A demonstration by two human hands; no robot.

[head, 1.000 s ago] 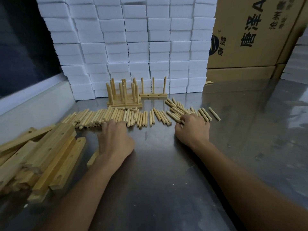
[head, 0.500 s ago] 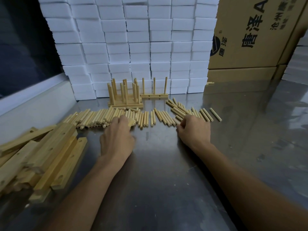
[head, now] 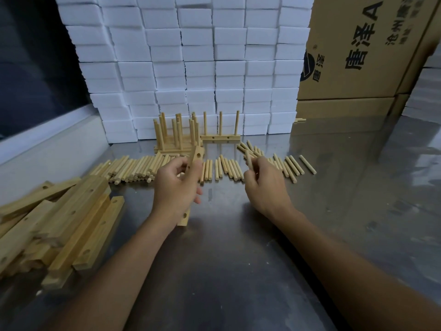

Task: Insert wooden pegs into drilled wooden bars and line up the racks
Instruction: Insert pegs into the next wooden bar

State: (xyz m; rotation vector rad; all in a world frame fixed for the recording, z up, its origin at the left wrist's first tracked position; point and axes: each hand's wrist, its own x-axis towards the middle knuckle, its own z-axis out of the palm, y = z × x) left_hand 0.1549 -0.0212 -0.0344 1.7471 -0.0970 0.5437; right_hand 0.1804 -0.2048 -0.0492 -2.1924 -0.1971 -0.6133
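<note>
My left hand (head: 176, 187) grips a drilled wooden bar (head: 196, 156), held tilted above the steel table, its lower end showing below my wrist. My right hand (head: 265, 185) pinches a wooden peg (head: 248, 159) just right of the bar, not touching it. A long row of loose pegs (head: 133, 168) lies across the table behind both hands. Several finished racks (head: 177, 137) stand bunched at the back, with one more rack (head: 220, 137) of three upright pegs beside them. A heap of drilled bars (head: 59, 223) lies at the left.
A wall of white foam blocks (head: 191, 68) rises behind the racks. Large cardboard boxes (head: 358, 56) stand at the back right. A low white ledge (head: 47, 149) borders the steel table (head: 238, 271) on the left.
Both hands lay on the table by the pegs. Now the left hand has lifted a drilled bar and the right has picked up a peg, both raised toward each other.
</note>
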